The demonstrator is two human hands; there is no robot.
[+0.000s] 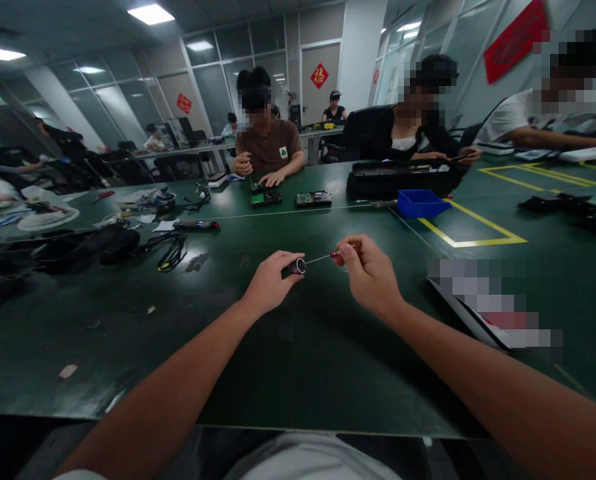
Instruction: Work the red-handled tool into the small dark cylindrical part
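Between the thumb and fingers of my left hand [273, 283] is a small dark cylindrical part [295, 267] with a pale ring at its end. It is too small to name more exactly. My right hand [373, 277] is closed on the red handle of a screwdriver [335, 254]. The thin metal shaft points left, and its tip meets or lies very close to the ringed end of the part; I cannot tell which. Both hands are above the middle of the green table [298, 373].
A blue bin [423, 203] and a long black casing [403, 179] stand at the back right. Circuit boards [313, 199] lie before a person [271, 143] across the table. Black cables [173, 252] and a dark pen-like tool [197, 226] are at left; a paper-like sheet [465, 313] lies right.
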